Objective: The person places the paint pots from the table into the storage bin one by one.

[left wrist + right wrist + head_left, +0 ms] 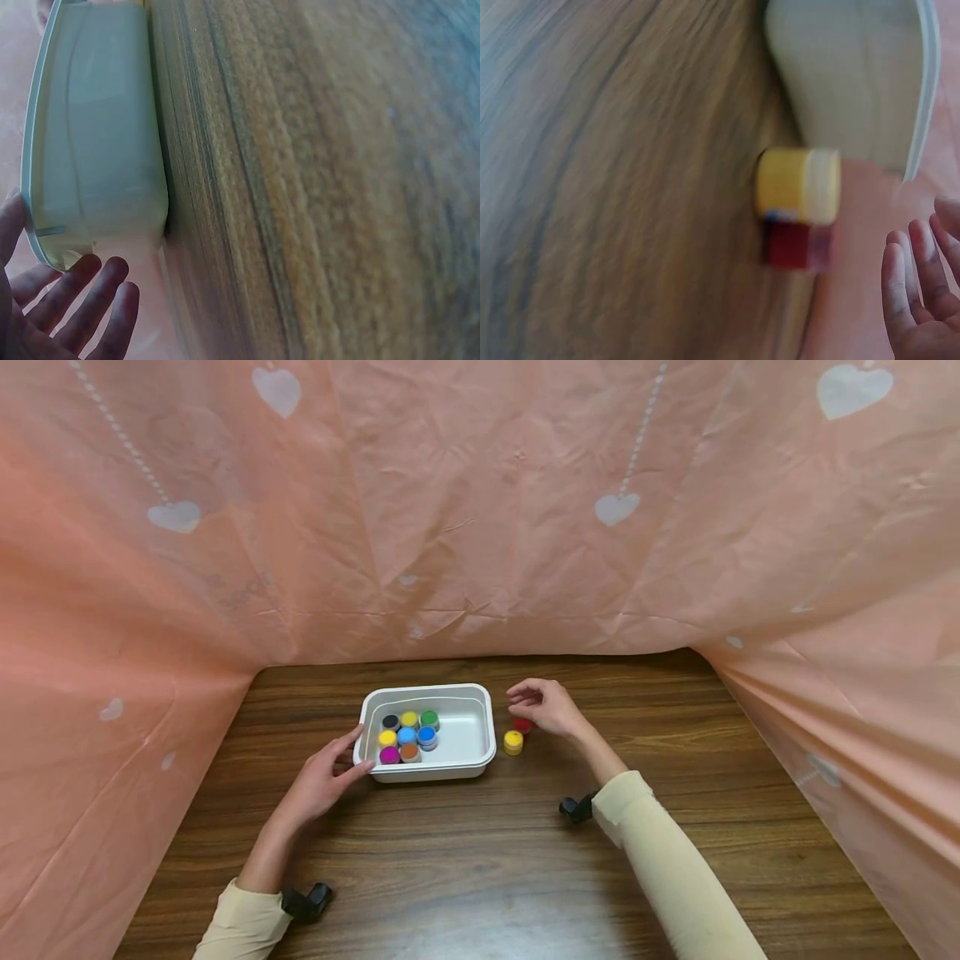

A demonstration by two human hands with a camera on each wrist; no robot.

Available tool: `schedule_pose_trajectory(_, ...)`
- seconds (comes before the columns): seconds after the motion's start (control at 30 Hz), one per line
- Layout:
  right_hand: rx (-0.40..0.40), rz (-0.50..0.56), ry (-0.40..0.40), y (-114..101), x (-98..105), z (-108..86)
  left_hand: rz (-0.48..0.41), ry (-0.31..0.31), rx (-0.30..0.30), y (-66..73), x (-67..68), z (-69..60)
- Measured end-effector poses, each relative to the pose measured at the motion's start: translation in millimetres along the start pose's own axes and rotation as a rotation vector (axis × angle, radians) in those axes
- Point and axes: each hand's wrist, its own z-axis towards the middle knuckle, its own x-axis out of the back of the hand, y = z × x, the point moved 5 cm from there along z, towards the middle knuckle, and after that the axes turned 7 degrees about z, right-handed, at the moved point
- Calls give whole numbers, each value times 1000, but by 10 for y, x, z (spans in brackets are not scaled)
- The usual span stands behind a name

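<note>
A white plastic tray (465, 770) holds several small paint pots in black, yellow, green, blue, purple and brown, grouped in its left part. My left hand (321, 785) touches the tray's near left corner, thumb on the rim and the other fingers spread along the end wall. To the right of the tray stand a yellow paint pot (513, 742) and, just behind it, a red paint pot (522, 725). Above the red pot hovers my right hand (551, 706), its fingers loosely bent and holding nothing. The right wrist view has this hand (922, 292) apart from both pots.
Everything stands on a dark wood-grain table (450, 852). A pink cloth (480, 527) with white hearts hangs behind it and along both sides. Inside the tray, bare floor (465, 735) shows to the right of the pots.
</note>
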Motion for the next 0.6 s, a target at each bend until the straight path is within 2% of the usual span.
schedule_pose_trajectory(0.2,-53,-11,-18,226,89,-63,-4,-1,0,-11,-9,5)
schedule_pose_trajectory(0.4,-50,-6,-25,357,134,-83,-7,-2,7,-9,-3,5)
schedule_pose_trajectory(0.6,-72,17,-94,453,90,-91,0,-4,13,-3,3,7)
